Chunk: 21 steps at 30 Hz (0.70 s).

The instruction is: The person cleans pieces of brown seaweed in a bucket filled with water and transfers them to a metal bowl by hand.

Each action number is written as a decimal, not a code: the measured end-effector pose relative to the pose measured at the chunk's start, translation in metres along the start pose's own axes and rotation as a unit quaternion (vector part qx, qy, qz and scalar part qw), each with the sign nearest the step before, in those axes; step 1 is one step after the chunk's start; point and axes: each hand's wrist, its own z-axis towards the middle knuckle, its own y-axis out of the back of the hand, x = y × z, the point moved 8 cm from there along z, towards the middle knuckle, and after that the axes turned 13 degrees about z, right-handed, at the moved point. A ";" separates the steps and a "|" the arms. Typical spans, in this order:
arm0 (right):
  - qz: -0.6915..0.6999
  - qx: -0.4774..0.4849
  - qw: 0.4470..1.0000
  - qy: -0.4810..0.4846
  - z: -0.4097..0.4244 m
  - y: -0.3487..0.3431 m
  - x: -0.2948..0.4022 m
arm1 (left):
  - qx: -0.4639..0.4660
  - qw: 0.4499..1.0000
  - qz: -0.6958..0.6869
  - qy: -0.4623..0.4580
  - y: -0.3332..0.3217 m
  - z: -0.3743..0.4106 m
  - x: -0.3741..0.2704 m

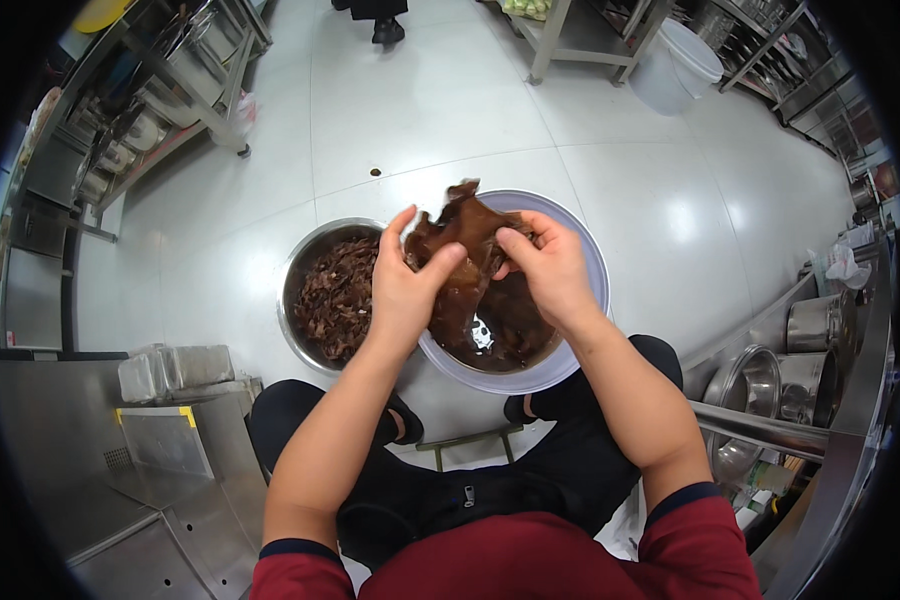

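Note:
A large, wet, brown sheet of what looks like wood ear fungus [461,232] is stretched between my two hands. My left hand [412,281] grips its left side, thumb on top. My right hand [547,259] pinches the right side between thumb and fingers. Below them stands a wide pale-lavender plastic basin [597,289] on the floor, with dark liquid and more brown pieces [521,322] inside. Left of it, a round stainless steel bowl [289,330] holds a heap of small torn brown pieces [337,292]. My left forearm covers part of the bowl's right side.
Metal shelving with pots [142,127] stands at the far left. A lidded white bucket [675,67] is by a steel table at the back right. Steel pots and bowls [746,382] sit on a shelf at right. Another person's shoe [388,31] shows at the top.

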 end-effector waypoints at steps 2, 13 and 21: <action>0.066 0.029 0.997 -0.024 0.003 -0.005 0.001 | 0.056 0.991 -0.081 0.095 0.003 0.004 0.023; 0.008 0.026 0.993 -0.117 0.005 -0.005 -0.013 | -0.047 0.992 -0.115 0.038 0.017 -0.002 0.009; -0.105 -0.053 0.992 -0.035 0.022 0.015 -0.023 | -0.138 0.989 0.015 -0.046 0.026 -0.009 0.009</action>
